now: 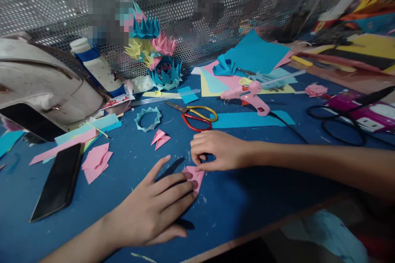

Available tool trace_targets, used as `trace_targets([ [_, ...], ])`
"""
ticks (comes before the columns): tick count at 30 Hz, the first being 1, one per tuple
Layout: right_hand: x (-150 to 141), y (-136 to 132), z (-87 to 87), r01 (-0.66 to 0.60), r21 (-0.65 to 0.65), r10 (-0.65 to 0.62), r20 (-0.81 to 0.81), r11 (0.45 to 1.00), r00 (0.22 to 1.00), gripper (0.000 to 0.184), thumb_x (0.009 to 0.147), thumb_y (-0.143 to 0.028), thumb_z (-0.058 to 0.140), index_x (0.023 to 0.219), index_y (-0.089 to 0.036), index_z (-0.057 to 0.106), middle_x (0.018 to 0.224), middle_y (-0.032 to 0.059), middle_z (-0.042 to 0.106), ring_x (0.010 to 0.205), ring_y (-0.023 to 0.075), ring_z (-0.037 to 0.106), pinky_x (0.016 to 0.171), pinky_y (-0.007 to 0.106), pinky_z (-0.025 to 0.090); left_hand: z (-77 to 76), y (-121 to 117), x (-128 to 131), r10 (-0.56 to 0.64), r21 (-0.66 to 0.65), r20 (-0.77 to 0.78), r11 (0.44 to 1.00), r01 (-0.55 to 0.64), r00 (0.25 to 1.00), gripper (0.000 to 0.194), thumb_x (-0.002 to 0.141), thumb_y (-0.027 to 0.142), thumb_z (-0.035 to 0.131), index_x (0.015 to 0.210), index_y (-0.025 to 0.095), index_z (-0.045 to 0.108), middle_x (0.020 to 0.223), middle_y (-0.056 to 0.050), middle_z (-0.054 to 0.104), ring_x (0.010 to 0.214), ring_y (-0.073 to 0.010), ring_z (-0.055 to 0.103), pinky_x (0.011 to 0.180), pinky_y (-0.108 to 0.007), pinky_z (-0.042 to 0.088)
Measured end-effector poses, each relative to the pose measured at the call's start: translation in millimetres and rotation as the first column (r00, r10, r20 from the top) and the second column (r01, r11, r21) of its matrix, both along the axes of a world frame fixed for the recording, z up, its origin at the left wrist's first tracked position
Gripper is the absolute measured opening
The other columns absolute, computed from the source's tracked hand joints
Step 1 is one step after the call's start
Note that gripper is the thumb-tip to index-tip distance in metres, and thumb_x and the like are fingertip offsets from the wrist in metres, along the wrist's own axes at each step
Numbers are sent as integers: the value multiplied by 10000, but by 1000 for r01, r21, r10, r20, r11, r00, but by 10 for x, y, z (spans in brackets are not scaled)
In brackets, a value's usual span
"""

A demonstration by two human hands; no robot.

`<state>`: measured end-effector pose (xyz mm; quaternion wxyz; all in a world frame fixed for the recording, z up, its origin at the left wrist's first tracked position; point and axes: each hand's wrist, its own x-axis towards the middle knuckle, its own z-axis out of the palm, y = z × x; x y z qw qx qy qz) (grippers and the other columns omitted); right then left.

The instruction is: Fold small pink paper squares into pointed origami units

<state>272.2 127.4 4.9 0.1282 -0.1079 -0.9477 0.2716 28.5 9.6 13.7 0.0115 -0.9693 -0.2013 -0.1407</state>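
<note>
Both hands touch pink paper (200,179): left hand (157,205) flat, fingers open; right hand (217,149) curled, its hold unclear.

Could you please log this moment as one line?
left hand: flat on pink paper | right hand: at its corner | scissors: untouched

The table (117,181) has a smooth, matt painted top, blue and flecked with scraps. Folded matt paper makes up the pink piece (199,178) under the left hand's fingers (188,176) and the pale ring (148,119), which is crisply creased. The near-left phone (58,183) has glossy black glass. The scissors (199,117) pair dull metal blades with smooth, shiny handles, red and yellow. The glue gun (247,95) is smooth pink plastic. Far off, the screen (182,12) is perforated, with a metallic sheen.
</note>
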Motion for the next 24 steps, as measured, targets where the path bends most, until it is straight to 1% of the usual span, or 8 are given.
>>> trace_targets([
  [2, 3, -5, 3, -1, -16, 1, -1, 1000, 1000, 127, 893, -224, 697, 799, -163, 637, 757, -10, 596, 756, 140, 512, 712, 267, 365, 9, -8, 9, 17, 9, 33, 1000, -17, 999, 520, 1107, 439, 291, 1259, 106, 661, 1239, -90, 691, 1235, -226, 572, 1262, -534, 34],
  [4, 3, -7, 7, -12, -41, 11, -22, 999, 1000, 89, 906, -247, 694, 927, -164, 670, 898, 25, 648, 860, 163, 546, 788, 287, 404, 11, -17, 12, 59, 14, 75, 998, -61, 995, 517, 1112, 413, 270, 1205, 127, 691, 1083, -76, 706, 1088, -196, 621, 1259, -492, 93],
  [7, -12, -5, 21, -63, -62, 60, -55, 996, 997, 299, 933, -240, 673, 1227, -187, 649, 1212, 88, 635, 1085, 201, 539, 961, 346, 416, -14, -34, 6, 109, 19, 106, 994, -111, 988, 499, 1112, 378, 269, 1182, 144, 704, 901, -36, 659, 866, -159, 612, 1232, -423, 183],
  [9, -32, -4, 32, -129, -55, 124, -74, 990, 989, 319, 958, -212, 636, 1276, -191, 642, 1286, 101, 610, 1150, 200, 517, 1014, 351, 402, -51, -45, -2, 117, 10, 114, 993, -119, 987, 486, 1111, 381, 275, 1209, 145, 688, 949, -42, 663, 897, -163, 609, 1224, -413, 192],
  [13, -64, -3, 41, -152, -51, 147, -94, 987, 985, 141, 979, -259, 620, 1007, -172, 727, 1094, 79, 658, 1028, 180, 539, 914, 301, 424, -123, -65, -19, 139, -10, 133, 990, -139, 981, 466, 1109, 403, 284, 1259, 163, 654, 1066, -59, 678, 996, -179, 608, 1224, -442, 195],
  [15, -64, -9, 37, -110, -67, 104, -89, 992, 991, 142, 968, -272, 640, 900, -168, 707, 955, 51, 662, 917, 163, 540, 815, 276, 420, -129, -74, -26, 156, 10, 176, 987, -160, 972, 446, 1109, 373, 296, 1247, 156, 661, 1027, -55, 682, 953, -175, 611, 1208, -448, 234],
  [19, -43, -47, 25, 25, -128, -28, -24, 991, 999, 63, 915, -199, 670, 864, -173, 644, 793, -9, 649, 782, 130, 535, 688, 242, 378, -89, -100, -14, 160, 72, 276, 980, -186, 948, 413, 1104, 300, 324, 1191, 129, 690, 1000, -58, 704, 940, -177, 621, 1173, -423, 300],
  [24, -32, -107, 17, 97, -78, -99, -12, 992, 995, 62, 874, -161, 653, 835, -174, 606, 787, -21, 634, 777, 125, 540, 692, 235, 378, -145, -216, 85, 223, 113, 110, 965, -236, 968, 420, 1090, 382, 401, 1271, 106, 661, 1219, -85, 702, 1156, -214, 602, 1204, -399, 260],
])
